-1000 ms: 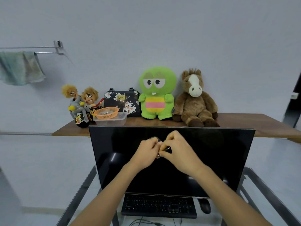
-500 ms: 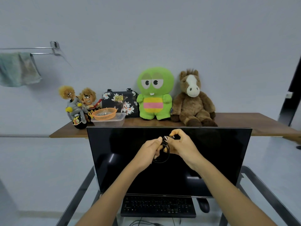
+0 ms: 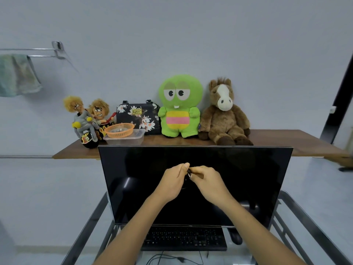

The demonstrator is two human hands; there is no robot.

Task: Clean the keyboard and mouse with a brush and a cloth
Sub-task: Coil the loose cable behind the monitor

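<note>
My left hand (image 3: 172,181) and my right hand (image 3: 209,181) meet in front of the dark monitor (image 3: 248,178), both pinching a small black cable loop (image 3: 188,174) with a metal end. Most of the loop is hidden between the fingers. A black keyboard (image 3: 184,239) lies on the glass desk below the monitor, far under my hands. The black mouse (image 3: 235,238) sits just right of the keyboard, partly behind my right forearm. A greenish cloth (image 3: 17,75) hangs on a wall rail at the far left. No brush is in view.
A wooden shelf (image 3: 286,140) behind the monitor carries a green plush (image 3: 180,106), a brown horse plush (image 3: 224,115), a floral bag (image 3: 138,116), two doll figures (image 3: 87,121) and an orange basket (image 3: 119,130) on a clear box. Cables (image 3: 166,259) trail under the keyboard. Metal desk rails (image 3: 309,226) run along both sides.
Half a second ago the cable hung as an open loop between my hands. Now my hands are closed together and the loop is bunched up between the fingers.
</note>
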